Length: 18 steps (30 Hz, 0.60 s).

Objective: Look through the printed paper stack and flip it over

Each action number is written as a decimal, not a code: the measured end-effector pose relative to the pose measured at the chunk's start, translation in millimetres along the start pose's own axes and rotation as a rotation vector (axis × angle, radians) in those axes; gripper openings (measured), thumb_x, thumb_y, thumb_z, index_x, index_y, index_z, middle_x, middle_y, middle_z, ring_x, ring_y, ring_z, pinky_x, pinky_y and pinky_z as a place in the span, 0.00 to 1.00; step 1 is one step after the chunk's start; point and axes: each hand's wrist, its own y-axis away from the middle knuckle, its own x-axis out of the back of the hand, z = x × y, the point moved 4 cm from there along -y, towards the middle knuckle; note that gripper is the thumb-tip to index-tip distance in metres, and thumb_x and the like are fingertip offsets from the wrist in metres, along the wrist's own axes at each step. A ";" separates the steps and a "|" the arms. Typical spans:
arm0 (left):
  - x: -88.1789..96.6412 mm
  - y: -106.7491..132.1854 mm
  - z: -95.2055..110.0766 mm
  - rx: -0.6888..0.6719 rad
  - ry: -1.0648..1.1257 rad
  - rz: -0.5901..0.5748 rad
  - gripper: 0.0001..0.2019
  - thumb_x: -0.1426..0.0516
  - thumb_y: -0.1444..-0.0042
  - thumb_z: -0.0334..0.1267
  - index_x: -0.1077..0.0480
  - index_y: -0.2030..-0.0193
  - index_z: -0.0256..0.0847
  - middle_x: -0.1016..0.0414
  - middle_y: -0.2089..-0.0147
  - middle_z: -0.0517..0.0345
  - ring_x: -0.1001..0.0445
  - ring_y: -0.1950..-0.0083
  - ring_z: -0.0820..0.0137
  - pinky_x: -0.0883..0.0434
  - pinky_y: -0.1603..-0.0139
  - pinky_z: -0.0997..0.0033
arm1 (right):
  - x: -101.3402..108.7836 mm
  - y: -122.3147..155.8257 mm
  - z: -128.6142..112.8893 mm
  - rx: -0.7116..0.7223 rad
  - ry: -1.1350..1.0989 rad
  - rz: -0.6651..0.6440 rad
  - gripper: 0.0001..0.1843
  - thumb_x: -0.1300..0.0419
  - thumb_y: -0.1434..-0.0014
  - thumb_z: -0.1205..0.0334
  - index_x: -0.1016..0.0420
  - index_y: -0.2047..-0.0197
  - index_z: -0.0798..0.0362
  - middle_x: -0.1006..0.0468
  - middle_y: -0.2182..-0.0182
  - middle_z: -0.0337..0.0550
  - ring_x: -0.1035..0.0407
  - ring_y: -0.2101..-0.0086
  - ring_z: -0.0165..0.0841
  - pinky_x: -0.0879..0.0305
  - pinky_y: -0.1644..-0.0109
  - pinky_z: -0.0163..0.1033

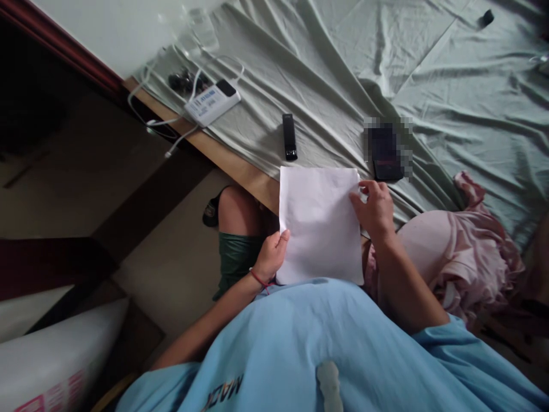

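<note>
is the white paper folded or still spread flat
Spread flat: the white paper shows one smooth face with no crease, held by the left hand and right hand at opposite edges.

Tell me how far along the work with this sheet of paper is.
Early. The white paper looks flat, with no crease visible. In hand: the left hand grips its left edge and the right hand pinches its upper right corner. The remote on the green sheet lies untouched.

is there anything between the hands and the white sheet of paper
Nothing visible. The left hand grips the paper at its lower left edge, and the right hand pinches its upper right edge. The black remote lies beyond it on the bedsheet, apart.
</note>
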 end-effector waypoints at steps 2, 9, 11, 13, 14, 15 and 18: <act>0.0 -0.3 -0.7 0.000 -0.005 0.004 0.25 0.52 0.36 0.59 0.49 0.76 0.42 0.47 0.78 0.64 0.48 0.74 0.75 0.47 0.72 0.70 | -0.9 -1.8 0.9 -0.029 0.036 -0.036 0.18 0.39 0.43 0.55 0.22 0.51 0.52 0.24 0.57 0.52 0.30 0.60 0.42 0.33 0.54 0.47; -1.2 -1.1 -1.0 0.007 -0.001 0.004 0.25 0.52 0.36 0.60 0.48 0.75 0.42 0.47 0.78 0.64 0.48 0.74 0.75 0.47 0.72 0.70 | 1.5 -0.7 -2.6 0.003 0.092 -0.023 0.25 0.39 0.43 0.54 0.25 0.42 0.51 0.26 0.51 0.53 0.29 0.57 0.44 0.33 0.53 0.49; -0.9 -0.6 -0.3 0.004 0.004 0.003 0.25 0.52 0.36 0.60 0.48 0.76 0.42 0.47 0.78 0.64 0.48 0.74 0.75 0.47 0.72 0.70 | 0.3 0.4 -3.4 0.007 0.092 -0.023 0.23 0.39 0.43 0.54 0.24 0.45 0.50 0.25 0.53 0.52 0.30 0.58 0.44 0.33 0.54 0.49; -0.6 -0.1 0.1 0.006 0.009 -0.001 0.25 0.52 0.36 0.60 0.48 0.76 0.42 0.47 0.78 0.64 0.48 0.74 0.75 0.47 0.72 0.70 | -1.8 0.7 -3.5 -0.010 0.098 -0.044 0.19 0.40 0.42 0.53 0.21 0.50 0.50 0.24 0.55 0.52 0.29 0.60 0.44 0.33 0.54 0.49; -0.4 0.0 0.3 0.007 0.012 0.000 0.25 0.52 0.36 0.60 0.48 0.75 0.42 0.47 0.78 0.64 0.48 0.74 0.75 0.47 0.72 0.70 | -2.6 0.4 -3.6 -0.020 0.104 -0.050 0.18 0.39 0.42 0.52 0.20 0.51 0.50 0.24 0.55 0.52 0.29 0.60 0.44 0.33 0.54 0.49; -0.3 0.2 0.5 0.008 0.013 0.001 0.25 0.52 0.36 0.60 0.48 0.75 0.42 0.47 0.78 0.64 0.48 0.74 0.75 0.47 0.72 0.70 | -3.1 -0.2 -3.8 -0.026 0.108 -0.052 0.18 0.39 0.42 0.52 0.19 0.52 0.51 0.24 0.56 0.53 0.29 0.60 0.44 0.34 0.54 0.49; -0.2 0.2 1.3 0.008 0.015 0.007 0.26 0.52 0.36 0.60 0.48 0.75 0.42 0.47 0.78 0.64 0.48 0.74 0.75 0.47 0.73 0.71 | -4.6 -3.8 -3.5 -0.036 0.092 -0.045 0.18 0.38 0.42 0.52 0.19 0.53 0.52 0.22 0.57 0.53 0.30 0.61 0.43 0.34 0.54 0.49</act>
